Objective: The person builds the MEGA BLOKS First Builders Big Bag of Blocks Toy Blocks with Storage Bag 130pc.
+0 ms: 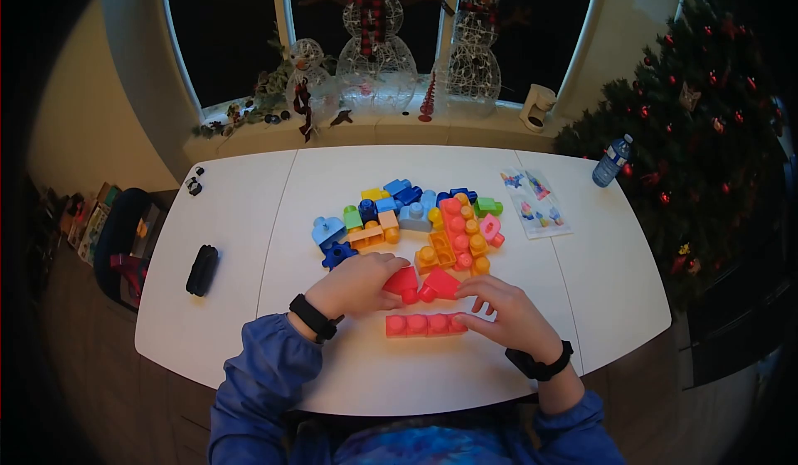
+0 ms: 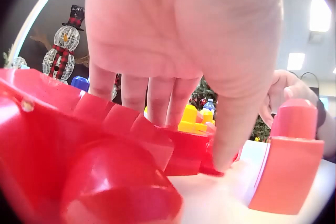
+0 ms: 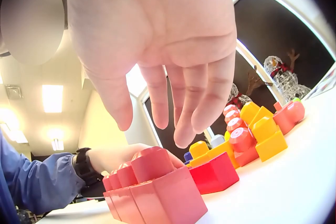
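Observation:
Two red sloped blocks lie side by side near the middle of the table, the left one [image 1: 402, 280] and the right one [image 1: 442, 283]. My left hand [image 1: 359, 285] reaches over the left red block and grips it, its fingers behind and its thumb in front in the left wrist view. Closer to me lies a long coral brick [image 1: 426, 325] with a row of studs on top. My right hand [image 1: 509, 311] hovers with loosely bent fingers by the right red block, thumb close to the coral brick's right end. Nothing shows between its fingers in the right wrist view.
Beyond the hands, blue, yellow, orange and green blocks [image 1: 413, 216] form a loose arc. A printed picture sheet [image 1: 537, 203] and a water bottle [image 1: 613, 161] are at the right. A black case [image 1: 202, 270] rests at the left of the white table [image 1: 349, 382].

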A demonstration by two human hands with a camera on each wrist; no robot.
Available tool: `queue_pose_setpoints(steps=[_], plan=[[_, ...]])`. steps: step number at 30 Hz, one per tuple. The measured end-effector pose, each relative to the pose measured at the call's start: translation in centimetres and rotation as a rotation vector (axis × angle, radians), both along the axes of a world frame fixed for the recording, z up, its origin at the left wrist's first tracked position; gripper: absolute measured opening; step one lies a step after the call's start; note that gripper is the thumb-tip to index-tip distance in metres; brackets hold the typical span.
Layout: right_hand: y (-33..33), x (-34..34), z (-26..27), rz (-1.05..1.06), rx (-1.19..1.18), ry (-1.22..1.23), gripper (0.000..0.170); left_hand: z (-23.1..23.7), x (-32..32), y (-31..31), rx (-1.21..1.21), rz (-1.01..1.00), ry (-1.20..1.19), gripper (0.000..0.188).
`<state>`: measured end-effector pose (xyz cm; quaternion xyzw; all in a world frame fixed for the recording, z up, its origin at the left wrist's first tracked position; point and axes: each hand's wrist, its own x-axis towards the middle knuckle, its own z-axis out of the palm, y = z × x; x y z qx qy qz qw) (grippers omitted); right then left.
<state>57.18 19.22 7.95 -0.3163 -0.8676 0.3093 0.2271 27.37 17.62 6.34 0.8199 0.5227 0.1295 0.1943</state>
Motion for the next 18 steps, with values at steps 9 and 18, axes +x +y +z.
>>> queue_pose_setpoints(steps=[9,18], plan=[[0.1,0.2,0.1,-0.001,-0.007,-0.006,0.036,-1.3,-1.1,1.0,0.026,-0.021,0.018,0.041],[-0.8,-2.3,1.5,0.059,0.31,0.088,0.045,4.1,0.5,-3.6,0.017,-0.098,-0.316,0.045]])
